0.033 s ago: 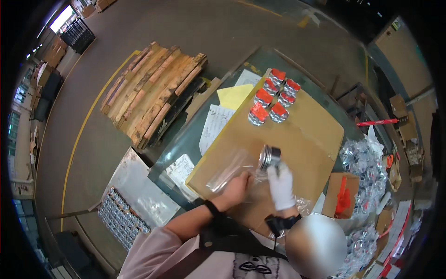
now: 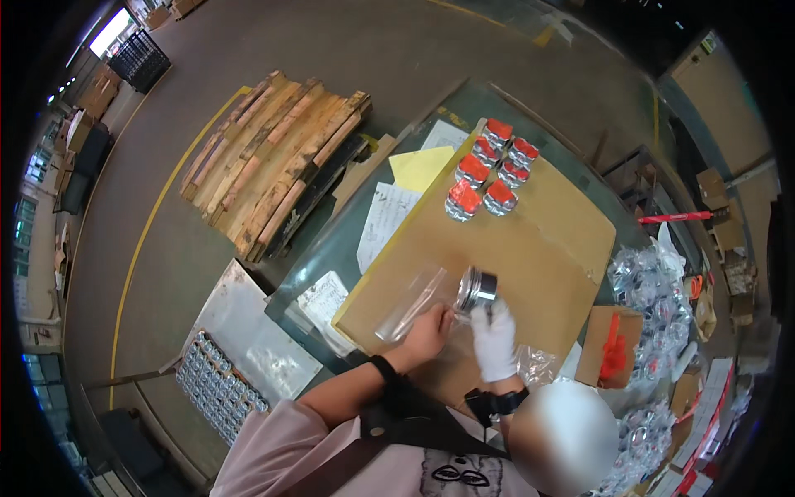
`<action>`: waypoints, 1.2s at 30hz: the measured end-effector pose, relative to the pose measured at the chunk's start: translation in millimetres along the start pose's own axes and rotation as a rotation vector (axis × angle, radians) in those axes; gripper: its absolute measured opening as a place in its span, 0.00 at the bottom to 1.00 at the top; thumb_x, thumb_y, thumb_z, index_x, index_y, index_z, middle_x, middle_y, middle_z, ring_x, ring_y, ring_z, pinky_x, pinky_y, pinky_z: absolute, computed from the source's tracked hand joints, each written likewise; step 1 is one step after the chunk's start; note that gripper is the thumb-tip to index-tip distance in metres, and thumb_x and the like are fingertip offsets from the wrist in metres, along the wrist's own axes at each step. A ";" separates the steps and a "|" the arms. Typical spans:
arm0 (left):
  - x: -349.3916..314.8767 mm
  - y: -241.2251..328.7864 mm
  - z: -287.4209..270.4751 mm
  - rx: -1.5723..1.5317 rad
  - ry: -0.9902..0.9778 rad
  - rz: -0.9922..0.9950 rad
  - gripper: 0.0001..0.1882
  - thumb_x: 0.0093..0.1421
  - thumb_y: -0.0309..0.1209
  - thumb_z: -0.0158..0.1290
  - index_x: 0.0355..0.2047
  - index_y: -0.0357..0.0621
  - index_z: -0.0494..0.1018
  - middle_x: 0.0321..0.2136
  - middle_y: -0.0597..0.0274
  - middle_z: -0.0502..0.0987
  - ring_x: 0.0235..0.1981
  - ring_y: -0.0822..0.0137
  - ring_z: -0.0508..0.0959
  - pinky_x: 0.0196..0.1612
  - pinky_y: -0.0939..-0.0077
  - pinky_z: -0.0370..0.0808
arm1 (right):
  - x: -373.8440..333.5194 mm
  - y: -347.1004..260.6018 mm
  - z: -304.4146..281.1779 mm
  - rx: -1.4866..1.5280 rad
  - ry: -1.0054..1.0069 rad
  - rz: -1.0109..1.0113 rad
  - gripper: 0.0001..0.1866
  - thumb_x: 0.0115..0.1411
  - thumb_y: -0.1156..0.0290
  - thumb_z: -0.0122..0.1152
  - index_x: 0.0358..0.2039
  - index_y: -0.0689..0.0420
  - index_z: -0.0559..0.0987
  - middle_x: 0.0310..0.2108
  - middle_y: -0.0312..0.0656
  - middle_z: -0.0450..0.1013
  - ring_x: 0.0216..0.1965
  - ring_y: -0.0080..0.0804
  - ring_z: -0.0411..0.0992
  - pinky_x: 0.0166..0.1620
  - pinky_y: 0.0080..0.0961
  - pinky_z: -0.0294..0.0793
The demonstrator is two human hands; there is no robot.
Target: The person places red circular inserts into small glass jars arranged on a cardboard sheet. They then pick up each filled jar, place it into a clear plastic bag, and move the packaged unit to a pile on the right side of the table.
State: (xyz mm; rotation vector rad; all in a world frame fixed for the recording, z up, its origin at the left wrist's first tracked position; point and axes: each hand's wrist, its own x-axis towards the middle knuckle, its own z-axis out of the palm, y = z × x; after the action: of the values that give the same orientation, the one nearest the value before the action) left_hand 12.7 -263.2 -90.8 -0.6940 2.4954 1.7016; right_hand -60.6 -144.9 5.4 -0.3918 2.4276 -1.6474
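Right hand (image 2: 494,338), in a white glove, rises from the lower edge with fingers pointing up the picture, closed about the base of a round metal can (image 2: 478,288). Left hand (image 2: 426,335), bare, with a dark band at the wrist, reaches in from the lower left on a bent forearm; its fingers are curled onto the near end of a clear plastic bag (image 2: 411,302). The bag lies slantwise on a cardboard sheet (image 2: 546,248), its mouth just beside the can.

Worktop (image 2: 331,248): a green-topped surface carrying the cardboard sheet, which covers most of it. At the sheet's far end stand six bagged cans with red tops (image 2: 489,170), packed in two rows and touching one another. Left of the sheet lie a yellow paper (image 2: 421,166) and white printed papers (image 2: 383,217). At the worktop's right edge are a small carton (image 2: 598,323) holding an orange object and a heap of clear bagged parts (image 2: 654,290).

Room: a concrete floor (image 2: 273,50) with a yellow line. A stack of wooden pallets (image 2: 273,157) stands well apart from the hands, beyond the worktop's left edge. A tray of small cans (image 2: 217,388) in rows lies low at left, next to a grey sheet (image 2: 248,331).

Grip: whether the left thumb pinches the bag or merely presses it cannot be told.
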 end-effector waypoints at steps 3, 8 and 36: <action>4.2 -7.1 5.9 -0.234 0.179 0.089 0.13 0.68 0.37 0.44 0.38 0.39 0.71 0.21 0.46 0.75 0.23 0.46 0.76 0.27 0.62 0.71 | -41.6 37.9 16.6 -0.395 0.008 -0.146 0.11 0.56 0.71 0.57 0.40 0.59 0.75 0.38 0.47 0.73 0.34 0.50 0.73 0.38 0.42 0.74; -31.0 42.1 -49.3 0.330 0.050 0.528 0.07 0.63 0.30 0.53 0.39 0.42 0.76 0.30 0.52 0.80 0.29 0.58 0.81 0.31 0.68 0.77 | -55.0 28.9 30.5 -0.557 -0.367 -0.057 0.11 0.55 0.64 0.59 0.36 0.55 0.76 0.37 0.47 0.74 0.34 0.51 0.74 0.37 0.41 0.75; -67.0 27.7 -60.3 0.217 0.135 0.357 0.14 0.58 0.38 0.56 0.40 0.45 0.72 0.36 0.53 0.70 0.35 0.52 0.75 0.36 0.58 0.73 | -51.5 -5.7 0.3 -1.178 -0.577 -0.541 0.18 0.57 0.68 0.52 0.49 0.55 0.73 0.47 0.41 0.70 0.35 0.38 0.69 0.32 0.37 0.70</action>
State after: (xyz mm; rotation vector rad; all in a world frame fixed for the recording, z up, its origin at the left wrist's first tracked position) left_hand 75.1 -286.3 -24.0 -0.3737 2.9884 1.4778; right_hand -11.0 -130.8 10.6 -1.4958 2.5859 0.1009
